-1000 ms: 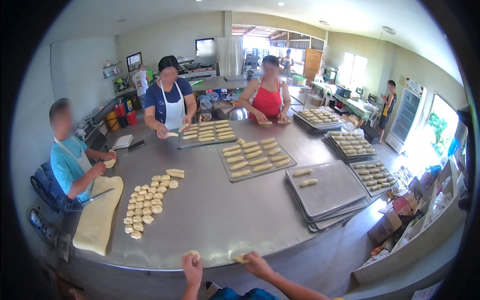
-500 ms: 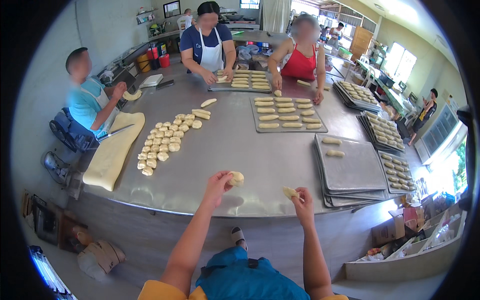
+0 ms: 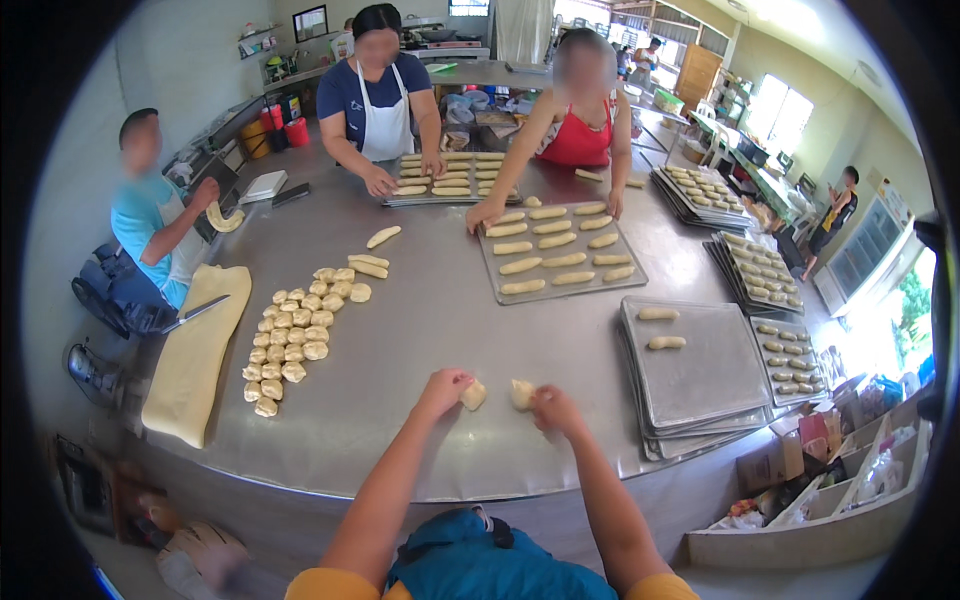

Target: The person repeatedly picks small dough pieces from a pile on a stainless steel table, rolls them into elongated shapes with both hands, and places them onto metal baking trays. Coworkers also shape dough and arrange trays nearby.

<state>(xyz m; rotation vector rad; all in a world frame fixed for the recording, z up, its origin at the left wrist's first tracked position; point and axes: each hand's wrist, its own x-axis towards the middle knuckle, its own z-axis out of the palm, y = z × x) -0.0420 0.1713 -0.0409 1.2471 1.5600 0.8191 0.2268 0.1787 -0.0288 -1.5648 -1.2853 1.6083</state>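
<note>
Bare table (image 3: 420, 300) lies open ahead of both hands. Dough pieces (image 3: 295, 335) crowd the left; stacked trays (image 3: 700, 375) block the right.

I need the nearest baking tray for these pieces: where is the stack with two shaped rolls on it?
In the head view the tray stack sits on the steel table just right of the right hand.

Our left hand (image 3: 443, 387) and right hand (image 3: 553, 405) now sit much closer together on the steel table (image 3: 420, 330) than half a second ago, when they are well apart. Each hand presses its own dough piece: the left dough piece (image 3: 473, 394) and right dough piece (image 3: 521, 392) lie just beside each other. Our view also tips lower, bringing more of our forearms in.
</note>
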